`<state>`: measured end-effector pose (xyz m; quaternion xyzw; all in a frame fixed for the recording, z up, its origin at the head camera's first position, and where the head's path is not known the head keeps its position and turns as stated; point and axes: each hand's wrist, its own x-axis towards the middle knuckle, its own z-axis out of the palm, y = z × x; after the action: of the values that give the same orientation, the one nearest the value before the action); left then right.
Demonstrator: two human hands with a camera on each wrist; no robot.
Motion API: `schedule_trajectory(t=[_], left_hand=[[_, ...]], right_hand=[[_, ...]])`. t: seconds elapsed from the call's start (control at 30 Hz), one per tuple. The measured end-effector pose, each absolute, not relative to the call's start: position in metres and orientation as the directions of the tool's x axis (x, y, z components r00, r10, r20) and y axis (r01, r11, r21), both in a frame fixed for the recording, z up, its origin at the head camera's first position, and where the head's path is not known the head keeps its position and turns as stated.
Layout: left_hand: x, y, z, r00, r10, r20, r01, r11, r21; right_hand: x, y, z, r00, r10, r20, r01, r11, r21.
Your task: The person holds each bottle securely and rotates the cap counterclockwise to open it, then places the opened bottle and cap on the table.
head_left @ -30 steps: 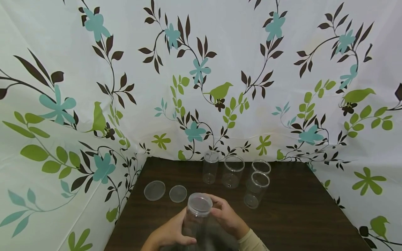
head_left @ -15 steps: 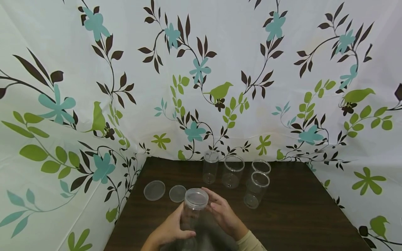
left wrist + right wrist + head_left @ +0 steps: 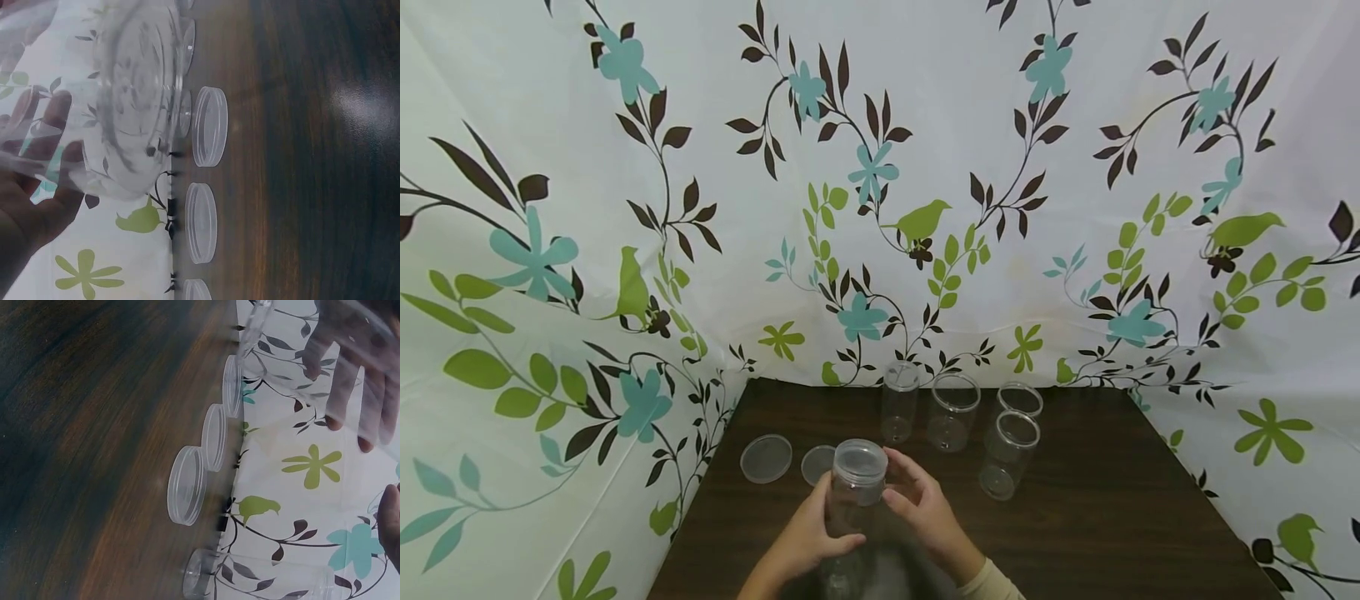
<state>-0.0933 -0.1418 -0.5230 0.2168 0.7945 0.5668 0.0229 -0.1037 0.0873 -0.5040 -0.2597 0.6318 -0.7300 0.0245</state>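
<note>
My left hand (image 3: 808,533) grips a tall clear plastic jar (image 3: 842,533) round its side, thumb in front. The jar is tilted, and a translucent lid (image 3: 860,461) sits on its top. In the left wrist view the jar's round base (image 3: 137,94) is nearest the camera, with left-hand fingers (image 3: 56,119) showing through the clear wall. My right hand (image 3: 928,517) is at the lid's right side, fingers spread, fingertips right at the rim. Only a small part of the right hand (image 3: 390,519) appears at the right wrist view's edge.
Several open clear jars (image 3: 1006,458) stand at the back of the dark wood table (image 3: 1097,500). Left of the hands lie a larger lid (image 3: 766,458) and a smaller lid (image 3: 817,464), partly covered by the jar. Both wrist views show a third lid (image 3: 187,485). A patterned curtain (image 3: 715,167) hangs behind.
The jar has moved left and a little away with my left hand. My right hand's fingers have loosened from around the lid and spread beside it.
</note>
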Motion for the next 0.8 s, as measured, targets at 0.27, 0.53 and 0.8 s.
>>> schedule_trajectory(t=[0.27,0.53,0.8], left_hand=[[-0.0930,-0.1360,-0.5225,-0.902,0.365,0.231,0.364,0.353,0.862],[-0.0918,-0.1352,-0.5219,-0.854,0.458,0.248,0.432,0.357,0.828],[-0.0925,-0.1371,-0.5211,-0.835,0.511,0.203,0.399,0.310,0.863]], right_hand=[[-0.1045,0.0819,-0.5034,-0.832,-0.372,0.411,-0.338,-0.246,-0.908],[-0.1085,0.0823,-0.5052,-0.809,-0.441,0.390,-0.302,-0.258,-0.918],[-0.1125,0.0868,-0.5055,-0.762,-0.540,0.357,-0.218,-0.305,-0.927]])
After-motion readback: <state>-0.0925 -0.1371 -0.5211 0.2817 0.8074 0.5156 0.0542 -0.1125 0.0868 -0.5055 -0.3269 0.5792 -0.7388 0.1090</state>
